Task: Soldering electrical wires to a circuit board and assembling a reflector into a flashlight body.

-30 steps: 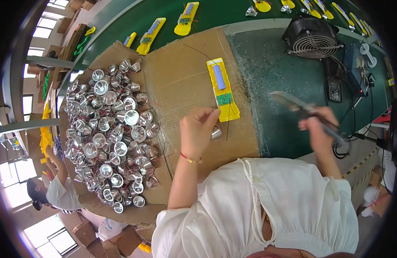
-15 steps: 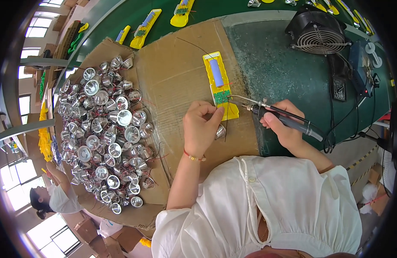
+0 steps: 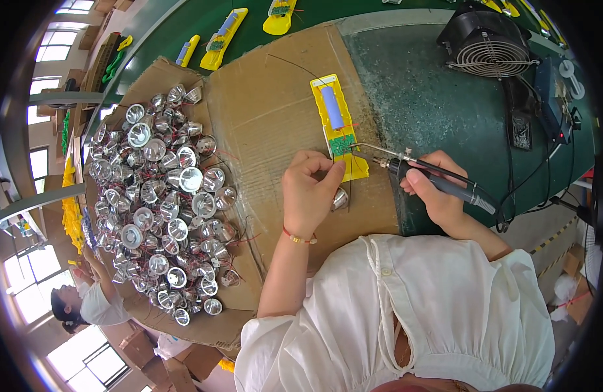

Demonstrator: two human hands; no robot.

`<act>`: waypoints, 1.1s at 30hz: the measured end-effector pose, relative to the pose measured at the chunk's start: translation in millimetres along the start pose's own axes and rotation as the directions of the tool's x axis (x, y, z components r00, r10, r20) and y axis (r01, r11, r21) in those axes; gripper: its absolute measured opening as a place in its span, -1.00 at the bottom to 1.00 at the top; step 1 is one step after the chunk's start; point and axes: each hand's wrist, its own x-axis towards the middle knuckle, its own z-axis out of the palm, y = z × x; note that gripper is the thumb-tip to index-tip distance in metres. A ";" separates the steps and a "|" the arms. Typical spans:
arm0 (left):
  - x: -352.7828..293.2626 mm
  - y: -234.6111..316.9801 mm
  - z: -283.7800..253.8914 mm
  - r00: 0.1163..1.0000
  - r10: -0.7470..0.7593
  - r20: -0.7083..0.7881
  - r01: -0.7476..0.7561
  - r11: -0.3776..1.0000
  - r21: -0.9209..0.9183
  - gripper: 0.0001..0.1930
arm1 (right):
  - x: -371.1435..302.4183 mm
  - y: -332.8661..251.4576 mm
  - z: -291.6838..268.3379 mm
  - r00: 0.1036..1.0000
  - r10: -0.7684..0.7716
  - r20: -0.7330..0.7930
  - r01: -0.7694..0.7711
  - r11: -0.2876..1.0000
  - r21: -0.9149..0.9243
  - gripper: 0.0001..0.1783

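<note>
Lengthwise, the open yellow flashlight housing [image 3: 359, 170] runs away from the person, its narrow far end tilted a little left and its broad end nearest the body. It lies on a sheet of brown cardboard [image 3: 262, 124] on the green table [image 3: 422, 111]. Inside, a violet cylindrical battery [image 3: 331, 108] follows the same long axis, with a small green circuit board [image 3: 341, 143] below it, toward the broad end. A short red wire [image 3: 351, 124] sticks out rightward beside the battery; a long black wire [image 3: 295, 66] trails off leftward past the far end.

The left hand [image 3: 311, 189] has thumb and forefinger pressed together at the board's lower left, pinching what looks like a thin dark lead [image 3: 333, 157], too fine to be certain. Just beside those fingers rests a single silver reflector cup [image 3: 340, 198].

The right hand [image 3: 438, 193] is wrapped around the black handle of a soldering iron [image 3: 455, 189], which slants up and left, its tip and bent metal feed tube [image 3: 373, 147] pointing at the board; whether they touch it cannot be told.

Farther left spreads a heap of reflector cups [image 3: 171, 202]. Beyond the cardboard lie more yellow housings [image 3: 213, 60]; a black fan [image 3: 487, 42] stands at the far right.
</note>
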 end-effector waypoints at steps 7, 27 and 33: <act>0.8 5.3 -1.9 0.997 -0.068 0.028 0.069 0.998 -0.015 -0.88 | -1.8 -5.0 -4.4 0.999 -0.010 -0.041 0.013 0.997 0.072 -0.84; -2.2 -0.4 0.0 0.998 -0.058 -0.016 0.055 0.987 -0.154 -0.86 | 3.9 -3.2 0.4 1.000 0.011 0.003 -0.011 0.997 0.076 -0.87; 0.0 -0.4 2.0 0.999 -0.040 -0.032 0.037 0.995 -0.090 -0.87 | 8.2 0.1 6.4 1.000 0.001 0.023 -0.002 0.999 0.049 -0.86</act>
